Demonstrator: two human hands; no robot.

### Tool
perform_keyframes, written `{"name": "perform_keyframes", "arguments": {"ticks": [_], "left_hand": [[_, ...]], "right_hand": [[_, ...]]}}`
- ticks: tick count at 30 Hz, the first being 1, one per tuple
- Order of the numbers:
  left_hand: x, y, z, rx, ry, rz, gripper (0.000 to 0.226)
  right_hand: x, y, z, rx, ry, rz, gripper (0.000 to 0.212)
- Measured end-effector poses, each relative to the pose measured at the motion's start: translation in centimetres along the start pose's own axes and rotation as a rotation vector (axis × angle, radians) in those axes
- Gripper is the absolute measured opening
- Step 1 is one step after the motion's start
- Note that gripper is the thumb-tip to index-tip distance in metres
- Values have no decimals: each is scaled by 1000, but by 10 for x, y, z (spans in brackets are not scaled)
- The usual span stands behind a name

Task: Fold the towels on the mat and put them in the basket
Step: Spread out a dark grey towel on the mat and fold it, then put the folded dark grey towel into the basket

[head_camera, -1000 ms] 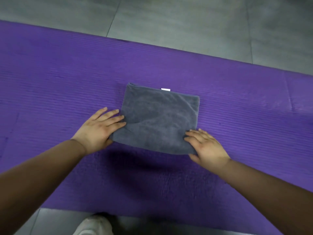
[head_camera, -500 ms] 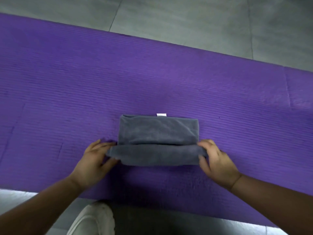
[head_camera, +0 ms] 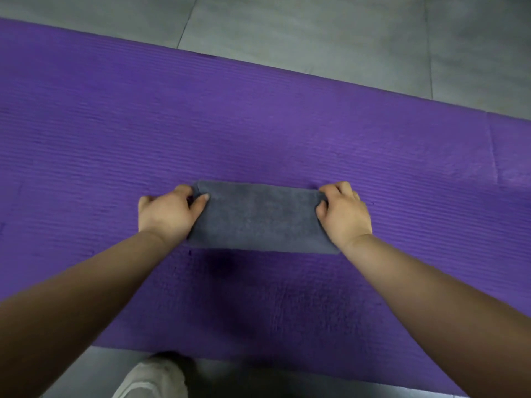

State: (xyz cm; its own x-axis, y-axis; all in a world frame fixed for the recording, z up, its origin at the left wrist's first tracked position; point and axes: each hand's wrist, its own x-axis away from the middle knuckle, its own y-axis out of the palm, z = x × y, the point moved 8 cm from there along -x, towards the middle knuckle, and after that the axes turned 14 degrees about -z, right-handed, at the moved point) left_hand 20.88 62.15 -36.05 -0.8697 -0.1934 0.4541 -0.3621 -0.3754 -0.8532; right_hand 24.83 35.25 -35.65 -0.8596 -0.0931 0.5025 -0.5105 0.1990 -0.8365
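Note:
A grey towel [head_camera: 260, 218] lies folded into a narrow rectangle in the middle of the purple mat [head_camera: 258, 133]. My left hand [head_camera: 168, 215] pinches the towel's far left corner, thumb on top. My right hand [head_camera: 343, 214] grips the far right corner with curled fingers. Both hands sit at the towel's two short ends and cover them. No basket is in view.
Grey tiled floor [head_camera: 316, 33] runs beyond the mat's far edge and along its near edge. A white shoe [head_camera: 149, 379] shows at the bottom, just off the mat's near edge.
My hands lifted the towel's near edge and carried it over to the far edge, folding the towel in half. The white tag is now hidden.

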Motion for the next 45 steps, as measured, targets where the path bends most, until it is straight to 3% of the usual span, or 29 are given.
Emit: {"name": "perform_keyframes", "arguments": {"ticks": [5,7,9,12,13,19,23,28,32,33,39,45], "left_hand": [[19,-22,-20,488,-50,121,35],[41,-18,-26,632,-62,127,44],[59,6,-29,784,-117,-27,48],[81,57,-15,1044,-220,-445,28],[83,65,-10,1127,-255,-500,24],[52,61,8,1398,-273,-298,19],[42,54,14,1626,-234,-220,7],[28,47,23,1673,-171,-202,18],[27,33,35,1695,-156,-297,72],[31,26,41,1692,-157,-327,74],[92,-51,97,1559,-115,-393,17],[195,-176,180,1488,-137,-490,10]], "right_hand": [[-9,3,6,-179,-1,-117,27],[-7,3,6,-193,-32,-127,26],[-6,4,6,-188,-80,-159,28],[-3,8,8,-171,-108,-305,43],[-2,9,9,-184,-101,-348,47],[-5,12,9,-227,1,-440,53],[-5,16,9,-225,-3,-525,42],[5,38,10,-244,-78,-776,19],[19,22,10,-617,-80,-805,9],[30,19,10,-720,-71,-823,7],[149,-17,18,-1161,28,-786,41],[299,-146,18,-1401,193,-522,32]]}}
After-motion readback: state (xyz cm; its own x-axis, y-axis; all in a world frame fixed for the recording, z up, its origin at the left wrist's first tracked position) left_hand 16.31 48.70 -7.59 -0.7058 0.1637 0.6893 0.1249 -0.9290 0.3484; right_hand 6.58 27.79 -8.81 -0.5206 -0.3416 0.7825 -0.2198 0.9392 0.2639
